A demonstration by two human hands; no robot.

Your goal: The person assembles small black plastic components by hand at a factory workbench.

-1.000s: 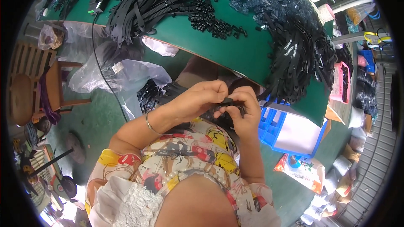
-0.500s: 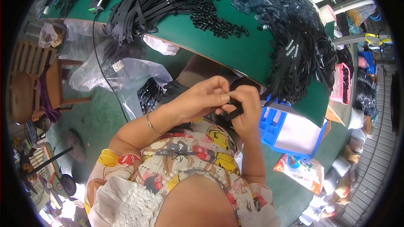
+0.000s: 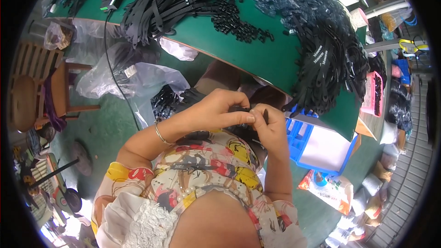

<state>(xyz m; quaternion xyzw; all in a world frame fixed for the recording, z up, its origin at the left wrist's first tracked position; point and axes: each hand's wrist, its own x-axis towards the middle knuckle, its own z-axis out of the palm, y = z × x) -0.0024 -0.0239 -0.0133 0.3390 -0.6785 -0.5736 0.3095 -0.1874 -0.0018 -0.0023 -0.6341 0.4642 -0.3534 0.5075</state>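
Note:
In front of my waist, both hands meet with their fingertips pinched together. My left hand is closed, its thumb and index finger touching the other hand's fingertips. Closed as well, my right hand grips a black webbing strap, whose dark end sticks up between the fingers. Below the hands, a stretch of black strap with white lettering lies over my lap. The fingers cover most of the strap, and any small part between the fingertips is hidden.
On the green table ahead lie a bundle of black straps, small black buckles, dark translucent clips and printed straps. A blue bin stands right of my knees. Plastic bags and a wooden chair are left.
The black strap loop that showed against my right palm has turned, and only a narrow end shows between the fingers. My right hand has shifted slightly down, and both hands stay together.

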